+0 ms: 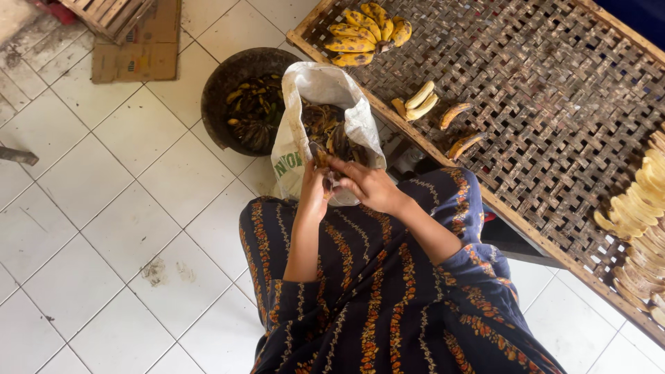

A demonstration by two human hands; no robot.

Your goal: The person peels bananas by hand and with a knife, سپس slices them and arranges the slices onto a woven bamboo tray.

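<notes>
My left hand [314, 192] and my right hand [367, 185] meet over my lap at the mouth of a white sack [321, 86] full of dark banana peels. Together they grip a dark-skinned banana [320, 156], its tip pointing up into the sack. My right hand's fingers reach across to it from the right. How much of the banana's skin is off cannot be seen. I wear a dark patterned garment.
A dark round basin [232, 76] of peels stands on the white tiled floor left of the sack. A woven bamboo rack [554, 104] at right carries a yellow banana bunch [364, 34], a few peeled bananas [422, 100] and rows of peeled slices [641, 208]. Cardboard [135, 52] lies top left.
</notes>
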